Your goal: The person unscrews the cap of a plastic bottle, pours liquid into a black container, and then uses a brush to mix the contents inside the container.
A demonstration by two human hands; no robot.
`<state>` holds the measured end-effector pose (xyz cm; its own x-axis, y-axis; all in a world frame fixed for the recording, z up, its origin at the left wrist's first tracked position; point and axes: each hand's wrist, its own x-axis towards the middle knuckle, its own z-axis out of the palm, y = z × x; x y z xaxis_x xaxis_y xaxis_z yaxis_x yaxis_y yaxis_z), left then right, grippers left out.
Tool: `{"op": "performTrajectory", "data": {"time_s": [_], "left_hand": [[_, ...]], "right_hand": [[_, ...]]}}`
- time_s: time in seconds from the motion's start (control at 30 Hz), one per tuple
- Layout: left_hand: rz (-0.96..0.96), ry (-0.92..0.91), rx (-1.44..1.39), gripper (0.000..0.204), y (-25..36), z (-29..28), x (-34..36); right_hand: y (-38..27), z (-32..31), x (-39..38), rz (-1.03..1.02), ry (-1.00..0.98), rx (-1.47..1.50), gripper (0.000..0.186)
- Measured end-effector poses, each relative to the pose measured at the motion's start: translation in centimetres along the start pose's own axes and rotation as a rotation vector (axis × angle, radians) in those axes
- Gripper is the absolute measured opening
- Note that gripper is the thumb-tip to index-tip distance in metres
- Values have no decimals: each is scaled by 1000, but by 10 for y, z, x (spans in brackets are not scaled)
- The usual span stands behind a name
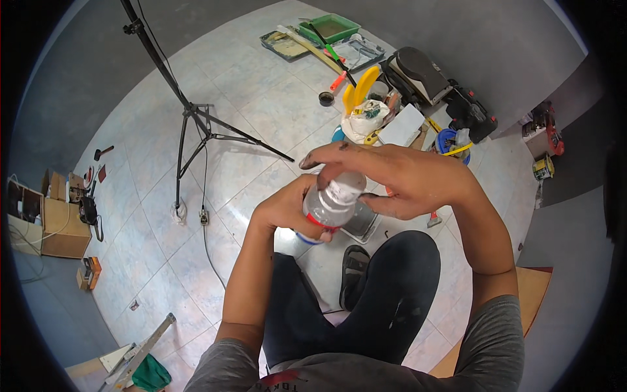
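Note:
In front of my knees, my left hand is wrapped round a clear plastic bottle with a red band. The bottle is tilted, its whitish upper end toward me. My right hand arches over that upper end, thumb on one side and a curled finger on the other, with another finger stretched past it. The fingers partly hide the top, so I cannot tell whether a cap is on. Below the bottle shows a blue-and-white edge. A grey tray lies on the floor beyond my foot, partly covered by my hands.
A black tripod stand with a trailing cable stands ahead left. Paint trays, a white bag, a black case and a blue bucket crowd the far right. Boxes line the left wall; a ladder lies lower left.

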<state>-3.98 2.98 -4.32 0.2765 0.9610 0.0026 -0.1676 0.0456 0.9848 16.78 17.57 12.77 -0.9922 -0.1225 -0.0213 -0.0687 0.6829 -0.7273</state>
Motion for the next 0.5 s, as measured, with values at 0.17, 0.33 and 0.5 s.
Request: {"op": "performTrajectory", "data": {"time_s": [0.17, 0.33, 0.5], "left_hand": [[-9, -246, -231, 121, -34, -10, -2], [75, -255, -129, 112, -29, -12, -1], [7, -47, -10, 97, -8, -11, -17]], "right_hand": [[10, 10, -2, -75, -52, 285, 95], [-5, 36, 8, -43, 213, 89, 101], [-20, 37, 15, 278, 138, -350, 62]]}}
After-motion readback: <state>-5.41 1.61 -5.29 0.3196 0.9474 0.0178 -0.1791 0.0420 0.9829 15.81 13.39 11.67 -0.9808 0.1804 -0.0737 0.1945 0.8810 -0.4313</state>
